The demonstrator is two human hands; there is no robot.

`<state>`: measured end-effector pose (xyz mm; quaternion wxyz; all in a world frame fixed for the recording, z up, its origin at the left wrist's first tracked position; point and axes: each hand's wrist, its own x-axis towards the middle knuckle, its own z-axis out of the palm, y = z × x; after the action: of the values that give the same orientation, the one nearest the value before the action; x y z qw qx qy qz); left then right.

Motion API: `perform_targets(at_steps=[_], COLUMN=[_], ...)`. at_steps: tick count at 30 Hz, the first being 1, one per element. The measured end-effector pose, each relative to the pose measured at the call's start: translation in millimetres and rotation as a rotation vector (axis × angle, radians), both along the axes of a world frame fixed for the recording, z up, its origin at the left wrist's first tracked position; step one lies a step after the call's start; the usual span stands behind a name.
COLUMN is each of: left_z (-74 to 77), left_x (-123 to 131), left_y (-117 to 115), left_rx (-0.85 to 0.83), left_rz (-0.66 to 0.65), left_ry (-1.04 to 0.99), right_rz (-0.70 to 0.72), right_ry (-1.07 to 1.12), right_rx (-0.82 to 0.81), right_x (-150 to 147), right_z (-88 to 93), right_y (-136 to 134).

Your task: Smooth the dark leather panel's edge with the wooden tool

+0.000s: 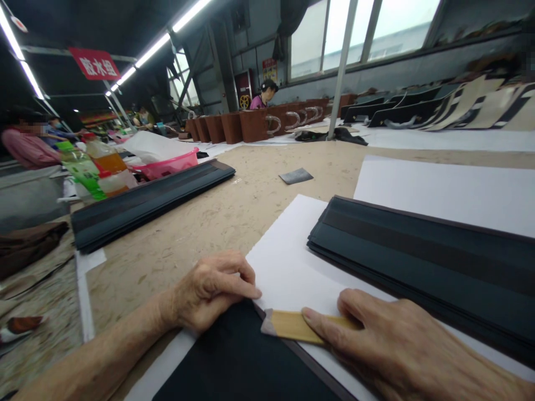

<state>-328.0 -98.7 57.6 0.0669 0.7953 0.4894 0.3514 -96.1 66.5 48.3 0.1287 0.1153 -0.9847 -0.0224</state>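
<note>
A dark blue-black sheet piece with a brownish edge strip lies at the bottom middle on white paper. My left hand is closed at its upper corner, thumb and forefinger pinched together on the edge. Between the fingers of my right hand is a flat yellow bamboo stick. Its greyish, smeared tip rests on the edge strip, just right of my left fingertips. Right of the hands lies a stack of similar dark pieces, each long and narrow.
Another dark stack lies at left, beside drink bottles and a pink basin. A small grey piece lies mid-table. Brown bags and a pole stand at the back. Other people work farther off.
</note>
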Motion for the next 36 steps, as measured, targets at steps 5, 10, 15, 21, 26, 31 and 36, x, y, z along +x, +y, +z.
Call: perform_targets(at_steps=[5, 10, 15, 21, 26, 31, 36], left_z=[7.1, -5.4, -14.3, -26.0, -34.2, -20.7, -22.5], left_x=[18.3, 31.9, 45.3, 51.2, 49.0, 51.1, 49.9], left_y=[-23.8, -37.4, -46.1, -49.4, -44.5, -51.3, -52.6], left_rx=[0.09, 0.173, 0.197, 0.177, 0.355, 0.12, 0.145], left_rz=[0.265, 0.395, 0.441, 0.422, 0.432, 0.429, 0.407], left_ry=[0.176, 0.333, 0.389, 0.408, 0.394, 0.441, 0.466], right_rz=[-0.019, 0.013, 0.07, 0.073, 0.065, 0.06, 0.054], right_ry=[0.095, 0.095, 0.164, 0.118, 0.021, 0.022, 0.08], right_rx=[-0.002, -0.043, -0.008, -0.002, -0.006, 0.004, 0.047], right_x=[1.9, -8.3, -17.6, -23.7, -33.6, -37.0, -36.5], right_z=[-19.2, -18.0, -7.5, -1.8, 4.5, 3.1, -2.8], right_y=[3.2, 5.3, 3.8, 1.2, 2.7, 3.2, 1.0])
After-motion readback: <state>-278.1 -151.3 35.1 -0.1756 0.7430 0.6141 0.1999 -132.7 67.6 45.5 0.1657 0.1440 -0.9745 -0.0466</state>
